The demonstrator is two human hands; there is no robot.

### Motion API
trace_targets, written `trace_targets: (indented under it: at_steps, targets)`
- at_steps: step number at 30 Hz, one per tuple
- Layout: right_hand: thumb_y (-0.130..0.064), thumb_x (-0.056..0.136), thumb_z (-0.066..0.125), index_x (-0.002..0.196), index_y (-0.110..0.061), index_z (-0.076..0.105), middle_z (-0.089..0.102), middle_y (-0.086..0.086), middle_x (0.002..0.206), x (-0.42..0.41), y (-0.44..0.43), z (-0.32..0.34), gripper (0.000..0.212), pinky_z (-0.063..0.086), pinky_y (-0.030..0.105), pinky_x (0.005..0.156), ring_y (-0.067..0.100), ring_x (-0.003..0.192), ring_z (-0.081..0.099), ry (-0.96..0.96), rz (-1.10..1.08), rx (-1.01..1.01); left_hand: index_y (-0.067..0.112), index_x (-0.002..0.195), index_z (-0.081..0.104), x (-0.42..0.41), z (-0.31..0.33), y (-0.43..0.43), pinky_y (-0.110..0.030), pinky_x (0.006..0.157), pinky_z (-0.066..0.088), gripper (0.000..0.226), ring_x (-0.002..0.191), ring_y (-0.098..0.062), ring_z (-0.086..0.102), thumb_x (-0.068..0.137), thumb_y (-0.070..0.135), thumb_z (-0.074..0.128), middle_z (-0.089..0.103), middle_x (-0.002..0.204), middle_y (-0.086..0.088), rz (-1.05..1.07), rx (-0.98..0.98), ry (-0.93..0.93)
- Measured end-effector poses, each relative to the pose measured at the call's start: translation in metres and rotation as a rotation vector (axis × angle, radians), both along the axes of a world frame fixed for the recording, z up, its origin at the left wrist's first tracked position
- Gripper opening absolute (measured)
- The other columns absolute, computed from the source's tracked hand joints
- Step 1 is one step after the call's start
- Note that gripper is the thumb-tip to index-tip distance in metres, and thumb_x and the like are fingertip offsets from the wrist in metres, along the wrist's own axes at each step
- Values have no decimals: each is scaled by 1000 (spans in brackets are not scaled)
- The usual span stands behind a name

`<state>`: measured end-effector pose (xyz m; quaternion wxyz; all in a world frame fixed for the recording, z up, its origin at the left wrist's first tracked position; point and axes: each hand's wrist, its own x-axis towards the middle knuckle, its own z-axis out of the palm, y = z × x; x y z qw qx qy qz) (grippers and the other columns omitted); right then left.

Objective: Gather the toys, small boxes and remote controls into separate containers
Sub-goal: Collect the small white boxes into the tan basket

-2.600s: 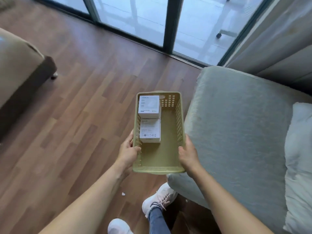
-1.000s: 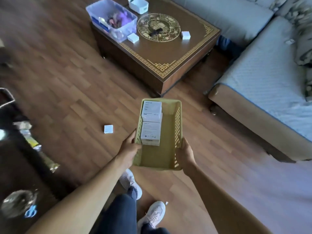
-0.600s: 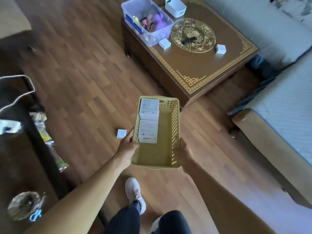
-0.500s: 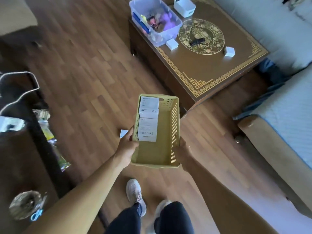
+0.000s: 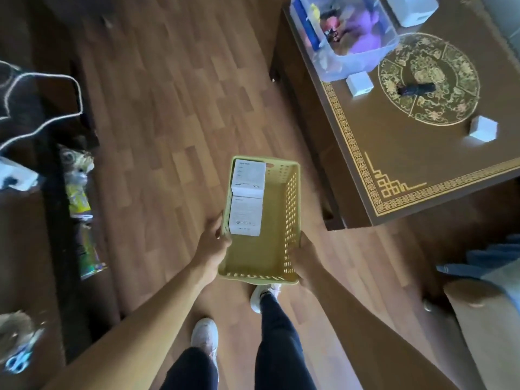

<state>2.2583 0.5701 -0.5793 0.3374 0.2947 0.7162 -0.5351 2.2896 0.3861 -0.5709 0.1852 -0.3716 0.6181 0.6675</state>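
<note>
I carry a yellow-green perforated basket point(image 5: 291, 209) at waist height over the wooden floor. My left hand point(image 5: 211, 243) grips its left wall and my right hand point(image 5: 306, 261) grips its right wall near the front corner. Two white boxes point(image 5: 247, 197) lie end to end along the basket's left side. On the brown coffee table point(image 5: 394, 175) stand a clear bin of toys point(image 5: 349, 32), two small white boxes point(image 5: 359, 83) point(image 5: 482, 128), a black remote control point(image 5: 416, 88) and a white container point(image 5: 411, 8).
A dark low shelf unit point(image 5: 33, 220) with a white cable, packets and clutter runs along the left. A sofa corner point(image 5: 484, 319) with blue cloth sits at the lower right. My legs and white shoes are below the basket.
I have walked with the basket from the window area toward the coffee table, which is now closer at upper right. The small white box on the floor is no longer in sight.
</note>
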Motion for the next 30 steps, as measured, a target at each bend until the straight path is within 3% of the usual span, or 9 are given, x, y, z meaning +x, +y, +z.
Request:
trace_targets:
  at_steps: [3,7,10,13,16,20,24,26,30]
  targets:
    - [-10,86,47,115,-21,58,69,5,104,-46,-2,-42,33,59,48,81,27,95,68,-19,42,-2,52,118,52,-36,-37,-1,-21,90,43,79,112,-8,58,80,-15,42,63,123,10,45,-17,-13]
    - [-7,86,50,118,-23,58,71,4,103,-97,-7,-96,37,60,46,78,25,93,70,-16,107,-1,55,99,54,-78,-88,-5,-14,84,43,74,84,11,62,83,-16,42,68,100,24,62,-34,-10]
    - [-2,85,51,119,-21,58,70,5,104,-126,-17,-151,39,60,45,78,26,93,69,-27,161,5,56,99,53,-99,-143,-15,-20,92,45,71,88,12,62,85,-13,46,67,102,25,66,-48,-28]
    - [-4,84,52,119,-20,58,70,6,105,-147,-29,-220,39,59,46,80,27,94,68,-24,191,27,55,110,54,-114,-215,-31,-34,102,45,65,106,-5,63,88,-6,49,67,115,14,41,-22,-63]
    - [0,87,47,118,-19,57,67,4,102,-161,-39,-285,38,57,31,67,22,88,65,-20,181,41,50,126,48,-125,-286,-48,-36,102,45,57,110,-11,60,93,4,50,65,120,8,34,19,-99]
    - [4,86,40,125,-18,56,67,6,106,-174,-38,-376,48,53,30,70,23,91,63,22,221,121,27,145,35,-117,-383,-68,-12,69,46,56,88,0,60,95,7,50,56,125,4,99,-146,-219]
    - [5,83,41,120,-19,59,66,0,95,-173,-36,-446,47,47,25,62,16,79,58,47,219,167,19,147,31,-79,-470,-75,-20,91,36,63,128,-19,46,90,10,56,42,148,-5,-181,-474,-399]
    - [5,84,40,118,-19,60,62,-6,86,-171,-37,-474,47,42,20,56,13,73,54,61,216,158,12,149,25,-61,-507,-70,-27,105,29,71,135,-25,37,88,15,61,33,152,-9,-369,-585,-411]
    - [6,84,41,112,-24,60,60,-11,78,-165,-37,-519,45,41,12,47,5,63,52,65,221,130,16,152,6,-40,-563,-58,-37,110,27,90,138,-33,21,86,33,64,11,155,-15,-546,-733,-480]
